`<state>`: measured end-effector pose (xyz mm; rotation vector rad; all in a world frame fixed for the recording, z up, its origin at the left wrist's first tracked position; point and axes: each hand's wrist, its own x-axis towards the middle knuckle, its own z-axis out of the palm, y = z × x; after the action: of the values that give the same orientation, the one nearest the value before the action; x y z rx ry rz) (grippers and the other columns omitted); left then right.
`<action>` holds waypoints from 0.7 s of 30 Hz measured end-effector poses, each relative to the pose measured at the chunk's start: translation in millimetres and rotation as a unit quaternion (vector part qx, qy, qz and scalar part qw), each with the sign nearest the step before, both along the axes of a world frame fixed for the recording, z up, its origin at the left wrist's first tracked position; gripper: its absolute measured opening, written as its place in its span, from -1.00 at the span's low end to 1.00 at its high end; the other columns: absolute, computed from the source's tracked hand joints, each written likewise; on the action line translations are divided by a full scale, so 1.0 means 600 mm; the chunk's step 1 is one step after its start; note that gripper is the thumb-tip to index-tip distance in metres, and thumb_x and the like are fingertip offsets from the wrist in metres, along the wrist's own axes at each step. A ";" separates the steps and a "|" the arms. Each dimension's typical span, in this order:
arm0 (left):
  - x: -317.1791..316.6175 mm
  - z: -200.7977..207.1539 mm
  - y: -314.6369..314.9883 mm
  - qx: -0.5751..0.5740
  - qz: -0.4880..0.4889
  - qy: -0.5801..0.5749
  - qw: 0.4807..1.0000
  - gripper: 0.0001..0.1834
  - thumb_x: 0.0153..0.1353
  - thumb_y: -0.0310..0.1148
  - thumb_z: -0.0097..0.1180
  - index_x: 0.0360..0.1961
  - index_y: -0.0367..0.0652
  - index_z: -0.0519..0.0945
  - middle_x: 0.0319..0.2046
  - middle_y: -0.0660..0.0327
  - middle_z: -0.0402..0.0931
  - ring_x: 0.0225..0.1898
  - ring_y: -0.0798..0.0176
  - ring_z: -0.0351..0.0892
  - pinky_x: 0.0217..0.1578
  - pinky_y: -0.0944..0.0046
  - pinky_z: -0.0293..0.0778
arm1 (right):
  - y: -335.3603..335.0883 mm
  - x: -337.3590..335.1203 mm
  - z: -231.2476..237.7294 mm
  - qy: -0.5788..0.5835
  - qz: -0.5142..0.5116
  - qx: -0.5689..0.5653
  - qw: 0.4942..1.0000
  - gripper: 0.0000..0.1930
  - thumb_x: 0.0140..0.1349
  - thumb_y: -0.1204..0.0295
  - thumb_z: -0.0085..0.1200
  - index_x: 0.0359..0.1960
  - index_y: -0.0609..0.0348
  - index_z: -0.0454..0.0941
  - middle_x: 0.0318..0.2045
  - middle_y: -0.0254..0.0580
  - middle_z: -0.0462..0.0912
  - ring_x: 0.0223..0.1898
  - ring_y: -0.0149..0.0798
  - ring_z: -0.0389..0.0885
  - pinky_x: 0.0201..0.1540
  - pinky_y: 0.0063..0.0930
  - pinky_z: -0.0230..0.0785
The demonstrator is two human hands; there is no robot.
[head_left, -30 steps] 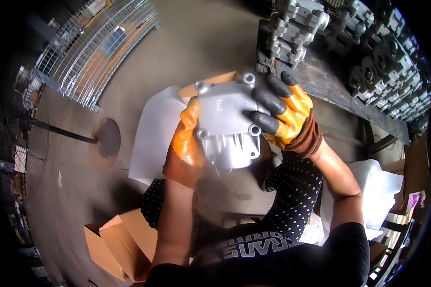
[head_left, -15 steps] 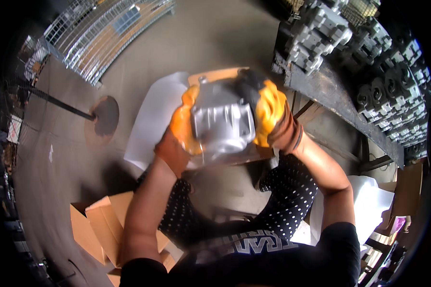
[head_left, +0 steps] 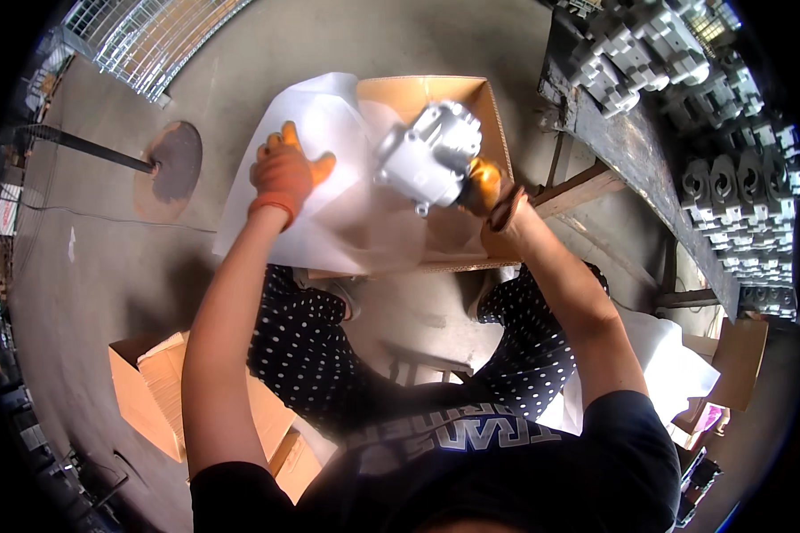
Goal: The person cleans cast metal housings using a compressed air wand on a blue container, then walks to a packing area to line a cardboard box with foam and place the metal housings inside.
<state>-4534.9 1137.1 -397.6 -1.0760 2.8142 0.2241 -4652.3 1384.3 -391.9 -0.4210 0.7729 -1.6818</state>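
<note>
My right hand [head_left: 484,186], in an orange work glove, grips a silver cast-metal housing [head_left: 428,155] by its lower right side. The part is tilted and slightly blurred, held over an open cardboard box [head_left: 498,133]. White wrapping sheet [head_left: 316,111] lines the box and spills over its left side. My left hand [head_left: 284,173], gloved in the same orange, is off the part, with thumb and fingers spread over the sheet. Whether it touches the sheet I cannot tell. The right fingertips are partly hidden behind the housing.
Rows of similar metal castings [head_left: 742,191] stand on a dark workbench [head_left: 613,142] at the right. A wire cage [head_left: 151,35] is at the far left, near a stand with a round base [head_left: 173,164]. Folded cardboard [head_left: 147,391] lies lower left; more white sheet [head_left: 653,355] is at lower right.
My left hand has let go of the housing and moved left over the white sheet. The housing has turned and now hangs from my right hand alone, showing more of the box beneath.
</note>
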 end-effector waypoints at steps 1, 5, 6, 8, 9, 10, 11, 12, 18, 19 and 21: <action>-0.010 -0.021 0.009 0.022 0.020 -0.042 0.999 0.07 -0.13 0.29 0.15 0.35 0.03 0.03 0.29 0.13 0.08 0.29 -0.06 0.07 0.16 -0.04 0.16 | 0.008 0.009 -0.025 -0.055 -0.034 0.046 0.997 -0.56 0.20 0.31 0.07 0.10 0.13 0.35 -0.02 -0.07 0.52 -0.06 -0.14 0.57 -0.18 -0.25 0.55; -0.029 -0.113 0.013 0.030 0.038 -0.076 0.996 0.20 -0.17 0.37 0.11 0.39 0.03 -0.12 0.35 0.08 -0.08 0.35 -0.14 -0.13 0.21 -0.23 -0.04 | 0.038 -0.017 -0.171 0.476 0.038 0.192 0.857 -0.69 0.25 0.49 -0.07 0.03 0.26 0.41 -0.06 -0.09 0.54 -0.06 -0.20 0.57 -0.06 -0.39 0.48; -0.030 -0.133 0.010 0.027 0.044 -0.085 0.995 0.20 -0.17 0.38 0.11 0.39 0.03 -0.13 0.35 0.07 -0.09 0.35 -0.14 -0.13 0.21 -0.22 -0.05 | 0.042 -0.026 -0.208 0.679 0.020 0.213 0.703 -0.73 0.24 0.54 -0.08 -0.02 0.31 0.45 -0.10 -0.09 0.56 -0.08 -0.22 0.57 -0.03 -0.44 0.45; -0.044 -0.159 0.012 0.021 0.045 -0.099 0.994 0.21 -0.17 0.38 0.11 0.40 0.03 -0.15 0.36 0.07 -0.10 0.36 -0.13 -0.14 0.22 -0.21 -0.05 | 0.041 -0.071 -0.337 0.538 0.046 0.324 0.776 -0.79 0.19 0.53 -0.03 -0.14 0.28 0.50 -0.23 -0.16 0.60 -0.19 -0.30 0.58 -0.16 -0.50 0.44; -0.053 -0.157 0.022 0.054 0.034 -0.095 0.993 0.18 -0.12 0.36 0.09 0.39 -0.04 -0.14 0.34 -0.06 -0.09 0.37 -0.18 -0.18 0.22 -0.26 -0.10 | 0.048 -0.098 -0.402 0.493 0.052 0.355 0.793 -0.82 0.16 0.51 0.01 -0.20 0.26 0.52 -0.29 -0.20 0.61 -0.25 -0.34 0.58 -0.22 -0.52 0.43; -0.061 -0.161 0.028 0.079 0.028 -0.096 0.992 0.18 -0.13 0.36 0.09 0.39 -0.03 -0.13 0.34 -0.06 -0.09 0.37 -0.17 -0.17 0.22 -0.26 -0.10 | 0.064 -0.129 -0.464 0.513 0.055 0.330 0.791 -0.85 0.13 0.49 0.05 -0.26 0.24 0.53 -0.35 -0.24 0.61 -0.31 -0.35 0.56 -0.27 -0.51 0.41; -0.062 -0.168 0.025 0.102 0.029 -0.099 0.989 0.19 -0.13 0.37 0.09 0.39 -0.02 -0.13 0.34 -0.06 -0.09 0.37 -0.17 -0.17 0.22 -0.26 -0.11 | 0.064 -0.148 -0.501 0.533 0.063 0.300 0.789 -0.87 0.09 0.46 0.09 -0.32 0.22 0.54 -0.41 -0.27 0.60 -0.36 -0.37 0.54 -0.32 -0.50 0.38; -0.052 -0.183 0.015 0.123 0.042 -0.107 0.986 0.19 -0.14 0.38 0.08 0.39 0.00 -0.12 0.34 -0.07 -0.08 0.37 -0.16 -0.17 0.22 -0.26 -0.11 | 0.023 -0.145 -0.486 0.437 0.078 0.384 0.810 -0.81 0.12 0.41 0.07 -0.24 0.19 0.53 -0.38 -0.24 0.61 -0.37 -0.34 0.56 -0.30 -0.46 0.40; -0.031 -0.253 0.001 0.210 0.025 0.047 0.976 0.09 -0.16 0.04 0.31 0.34 -0.07 0.00 0.24 -0.09 0.11 0.26 -0.13 0.09 0.19 0.03 0.20 | -0.085 -0.172 -0.473 0.642 0.263 0.273 0.667 -0.83 0.10 0.48 -0.03 -0.26 0.12 0.54 -0.35 -0.28 0.62 -0.36 -0.33 0.52 -0.33 -0.50 0.34; -0.029 -0.264 -0.001 0.215 0.011 0.074 0.974 0.07 -0.16 -0.01 0.33 0.33 -0.10 0.02 0.22 -0.09 0.17 0.23 -0.11 0.17 0.20 0.07 0.21 | -0.104 -0.184 -0.481 0.653 0.274 0.268 0.653 -0.82 0.10 0.48 -0.02 -0.24 0.11 0.54 -0.33 -0.27 0.61 -0.34 -0.32 0.52 -0.31 -0.49 0.34; -0.028 -0.275 0.003 0.289 0.026 0.134 0.948 0.04 -0.17 -0.13 0.36 0.32 -0.13 0.06 0.21 -0.07 0.20 0.22 -0.05 0.22 0.21 0.13 0.21 | -0.130 -0.204 -0.494 0.631 0.269 0.290 0.668 -0.79 0.10 0.47 0.00 -0.21 0.10 0.54 -0.28 -0.24 0.61 -0.29 -0.30 0.52 -0.26 -0.48 0.34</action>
<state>-4551.6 1139.1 -562.9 -1.0273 2.6421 1.1938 -4775.0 1306.0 -688.0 -1.2356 1.8722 -0.2864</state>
